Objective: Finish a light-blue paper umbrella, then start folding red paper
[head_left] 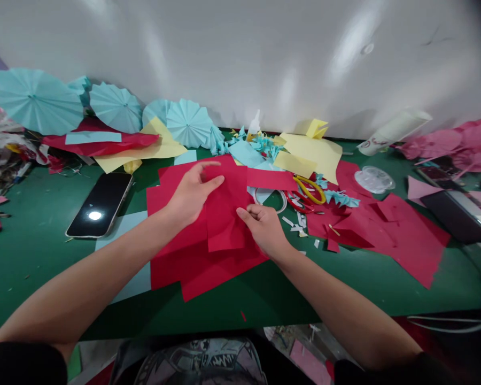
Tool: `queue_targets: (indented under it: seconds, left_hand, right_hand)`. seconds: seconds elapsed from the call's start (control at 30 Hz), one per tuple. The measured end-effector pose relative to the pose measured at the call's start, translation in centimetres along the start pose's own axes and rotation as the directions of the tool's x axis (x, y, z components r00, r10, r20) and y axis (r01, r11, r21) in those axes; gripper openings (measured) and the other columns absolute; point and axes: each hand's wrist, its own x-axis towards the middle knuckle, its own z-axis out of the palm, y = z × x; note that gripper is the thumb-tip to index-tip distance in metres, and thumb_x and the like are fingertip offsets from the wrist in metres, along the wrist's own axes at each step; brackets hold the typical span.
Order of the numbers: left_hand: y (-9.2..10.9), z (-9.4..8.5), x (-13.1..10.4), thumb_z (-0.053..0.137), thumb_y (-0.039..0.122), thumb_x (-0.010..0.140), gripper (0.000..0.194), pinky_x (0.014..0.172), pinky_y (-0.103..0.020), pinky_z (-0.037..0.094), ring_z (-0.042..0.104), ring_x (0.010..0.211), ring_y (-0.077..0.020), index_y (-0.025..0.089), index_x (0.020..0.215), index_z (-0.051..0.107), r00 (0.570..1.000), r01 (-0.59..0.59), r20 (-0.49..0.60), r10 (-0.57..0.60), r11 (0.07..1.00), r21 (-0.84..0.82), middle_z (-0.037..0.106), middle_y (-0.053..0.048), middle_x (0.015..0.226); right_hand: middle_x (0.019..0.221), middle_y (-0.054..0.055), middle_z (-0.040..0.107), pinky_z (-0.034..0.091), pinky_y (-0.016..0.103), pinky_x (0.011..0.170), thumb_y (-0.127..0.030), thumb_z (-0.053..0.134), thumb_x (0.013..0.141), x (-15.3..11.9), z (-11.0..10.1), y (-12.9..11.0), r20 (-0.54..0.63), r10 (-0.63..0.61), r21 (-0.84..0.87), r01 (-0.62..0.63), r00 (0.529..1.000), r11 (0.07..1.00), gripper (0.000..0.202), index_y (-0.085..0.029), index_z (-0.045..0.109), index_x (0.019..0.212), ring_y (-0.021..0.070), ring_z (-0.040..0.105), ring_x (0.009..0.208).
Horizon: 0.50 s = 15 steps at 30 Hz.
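A rectangular sheet of red paper [227,224] is held above a stack of larger red sheets [172,262]. My right hand [262,224] pinches its right edge between thumb and curled fingers. Over the sheet's upper left, my left hand [194,192] has its thumb and fingers apart, with nothing seen between them. Just right of the hands lie a white tape ring [282,202] and scissors with yellow [315,190] and red handles. A red paper strip [270,179] extends behind my right hand. Light blue paper [134,272] sticks out under the stack.
A phone [100,206] lies at left. Pleated blue paper rosettes [188,124] lean on the wall, near a glue bottle [255,124]. Red paper pieces [385,230] and a clear plastic disc [374,179] spread rightward. A dark device [459,214] and pink rosettes [465,141] occupy the far right.
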Motion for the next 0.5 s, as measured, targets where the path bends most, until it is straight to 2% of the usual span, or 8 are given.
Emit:
queue_targets:
  seconds: [0.07, 0.1, 0.17, 0.23, 0.3, 0.4, 0.5]
  left_hand:
    - [0.4, -0.7, 0.3, 0.063, 0.023, 0.071, 0.045, 0.085, -0.035, 0.046, 0.057, 0.102, -0.0196, 0.020, 0.113, 0.046, 0.970, -0.224, -0.039, 0.240, 0.943, 0.246, 0.057, -0.007, 0.118]
    - [0.8, -1.0, 0.3, 0.066, 0.024, 0.069, 0.049, 0.089, -0.035, 0.044, 0.054, 0.108, -0.0202, 0.021, 0.114, 0.047, 0.937, -0.318, -0.007, 0.349, 0.862, 0.395, 0.053, -0.007, 0.124]
    - [1.7, -1.4, 0.1, 0.066, 0.027, 0.070, 0.039, 0.093, -0.036, 0.039, 0.052, 0.109, -0.0220, 0.019, 0.106, 0.054, 0.888, -0.423, 0.144, 0.437, 0.652, 0.629, 0.058, -0.007, 0.118]
    - [2.5, -1.6, -0.2, 0.061, 0.030, 0.075, 0.017, 0.088, -0.036, 0.040, 0.060, 0.091, -0.0195, 0.019, 0.087, 0.062, 0.864, -0.495, 0.342, 0.370, 0.497, 0.713, 0.068, -0.003, 0.094]
    - [3.1, -1.7, -0.5, 0.057, 0.030, 0.078, 0.013, 0.079, -0.031, 0.043, 0.061, 0.072, -0.0153, 0.020, 0.072, 0.064, 0.839, -0.544, 0.474, 0.268, 0.437, 0.716, 0.068, 0.001, 0.073]
    - [3.5, -1.9, -0.7, 0.055, 0.023, 0.078, 0.015, 0.070, -0.026, 0.042, 0.059, 0.064, -0.0123, 0.020, 0.066, 0.063, 0.794, -0.598, 0.579, 0.185, 0.407, 0.690, 0.066, 0.004, 0.066]
    - [3.4, -2.0, -0.5, 0.051, 0.018, 0.077, 0.016, 0.077, -0.028, 0.040, 0.059, 0.062, -0.0119, 0.020, 0.065, 0.062, 0.773, -0.629, 0.607, 0.185, 0.351, 0.694, 0.067, 0.004, 0.065]
  right_hand:
    - [0.046, -0.007, 0.023, 0.019, 0.023, 0.044, -0.037, 0.049, 0.080, -0.1, 0.0, -0.3, 0.051, -0.009, -0.082, 0.013, 0.999, 0.997, 0.041, -0.020, 0.027, 0.049, 0.0058, 0.022, 0.044]
    - [0.045, -0.007, 0.024, 0.019, 0.023, 0.044, -0.035, 0.049, 0.080, -0.1, 0.0, -0.4, 0.081, -0.015, -0.123, 0.025, 0.997, 0.992, 0.041, -0.019, 0.027, 0.049, 0.0058, 0.023, 0.044]
    - [0.045, -0.007, 0.026, 0.020, 0.023, 0.045, -0.032, 0.050, 0.079, -0.2, 0.1, -0.6, 0.148, -0.034, -0.190, 0.063, 0.988, 0.980, 0.039, -0.019, 0.031, 0.048, 0.0060, 0.025, 0.044]
    - [0.045, -0.006, 0.028, 0.021, 0.023, 0.046, -0.030, 0.050, 0.079, -0.2, 0.2, -0.7, 0.202, -0.053, -0.222, 0.098, 0.978, 0.970, 0.036, -0.018, 0.035, 0.049, 0.0062, 0.026, 0.044]
    - [0.046, -0.006, 0.030, 0.022, 0.023, 0.046, -0.030, 0.050, 0.080, -0.3, 0.3, -0.7, 0.236, -0.057, -0.221, 0.111, 0.970, 0.969, 0.035, -0.018, 0.038, 0.049, 0.0063, 0.027, 0.045]
    - [0.045, -0.007, 0.028, 0.021, 0.023, 0.046, -0.030, 0.050, 0.080, -0.4, 0.4, -0.8, 0.255, -0.043, -0.217, 0.101, 0.966, 0.971, 0.036, -0.018, 0.037, 0.049, 0.0058, 0.025, 0.044]
    - [0.044, -0.007, 0.024, 0.019, 0.024, 0.045, -0.031, 0.050, 0.080, -0.5, 0.4, -1.0, 0.281, -0.030, -0.221, 0.096, 0.959, 0.971, 0.038, -0.018, 0.035, 0.048, 0.0055, 0.022, 0.043]
